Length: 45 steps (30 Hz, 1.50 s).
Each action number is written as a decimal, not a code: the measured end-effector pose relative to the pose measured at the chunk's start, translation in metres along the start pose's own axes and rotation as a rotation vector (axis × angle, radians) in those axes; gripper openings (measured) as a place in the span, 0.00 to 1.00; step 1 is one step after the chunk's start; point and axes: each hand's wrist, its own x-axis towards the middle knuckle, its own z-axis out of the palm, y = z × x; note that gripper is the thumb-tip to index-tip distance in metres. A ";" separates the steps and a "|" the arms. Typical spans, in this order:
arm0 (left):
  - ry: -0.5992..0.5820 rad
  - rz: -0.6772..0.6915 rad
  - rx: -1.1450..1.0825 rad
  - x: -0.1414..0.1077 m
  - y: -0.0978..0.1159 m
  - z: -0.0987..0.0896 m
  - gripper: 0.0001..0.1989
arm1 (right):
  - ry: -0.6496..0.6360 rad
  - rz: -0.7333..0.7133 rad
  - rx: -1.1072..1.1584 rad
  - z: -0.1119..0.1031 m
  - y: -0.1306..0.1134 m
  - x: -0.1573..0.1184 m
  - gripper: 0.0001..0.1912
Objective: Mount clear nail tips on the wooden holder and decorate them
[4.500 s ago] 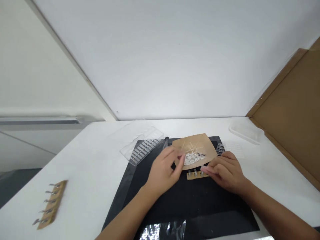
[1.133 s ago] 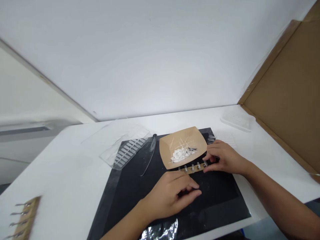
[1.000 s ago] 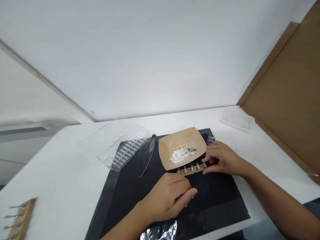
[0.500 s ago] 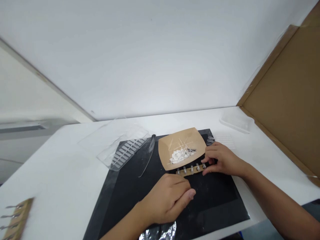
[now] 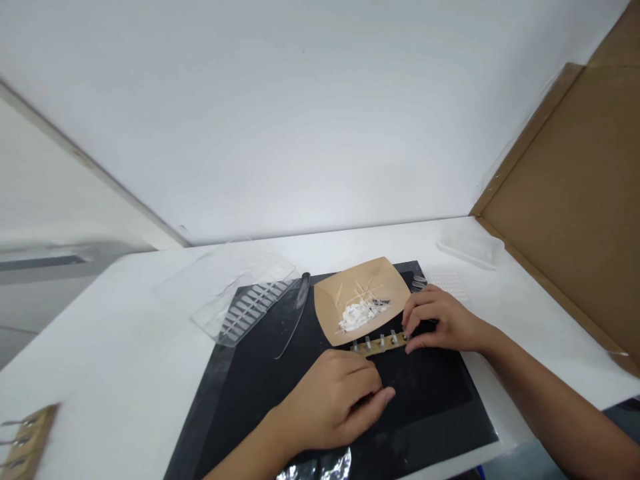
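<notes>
A narrow tan strip (image 5: pixel 375 345) carrying several small clear upright pieces lies on the black mat (image 5: pixel 270 393). At the strip's right end, my right hand (image 5: pixel 440 320) has its thumb and fingertips close around the last piece; what is between them is too small to make out. My left hand (image 5: pixel 335 399) rests on the mat just below the strip's left end, its fingers curled under, thumb pointing right, and whatever they hold is hidden. Behind the strip sits a cardboard tray (image 5: pixel 327 300) with white scraps (image 5: pixel 357 315) and thin sticks.
A clear tray of nail-shaped pieces (image 5: pixel 250 310) and a curved dark-handled tool (image 5: pixel 303 293) lie left of the cardboard tray. Back right are a translucent container (image 5: pixel 470 248) and a white gridded sheet (image 5: pixel 450 283). Another tan strip with thin metal pieces (image 5: pixel 33 440) is at far left.
The view has shifted slightly. My right hand's fingers have moved a little at the strip's right end, and my left thumb is slightly more extended.
</notes>
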 end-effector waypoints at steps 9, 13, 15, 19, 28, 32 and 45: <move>0.027 0.018 0.017 0.000 -0.003 0.002 0.13 | -0.001 -0.052 -0.116 0.001 -0.003 -0.002 0.13; 0.043 0.016 0.013 -0.001 -0.006 0.002 0.13 | -0.033 -0.067 -0.199 0.001 -0.006 -0.002 0.14; 0.048 0.015 0.011 -0.001 -0.006 0.002 0.14 | -0.032 -0.072 -0.235 0.001 -0.009 -0.001 0.15; 0.061 0.018 -0.010 0.000 -0.005 0.003 0.13 | -0.055 -0.070 -0.292 0.001 -0.012 0.001 0.14; 0.093 0.012 -0.030 -0.001 -0.006 0.004 0.11 | -0.091 -0.060 -0.357 0.001 -0.014 0.001 0.13; 0.102 0.022 -0.042 0.001 -0.006 0.003 0.12 | -0.096 -0.044 -0.353 0.001 -0.015 0.001 0.13; 0.334 0.185 0.156 -0.002 -0.011 -0.008 0.10 | -0.050 0.069 -0.221 -0.005 -0.021 -0.006 0.23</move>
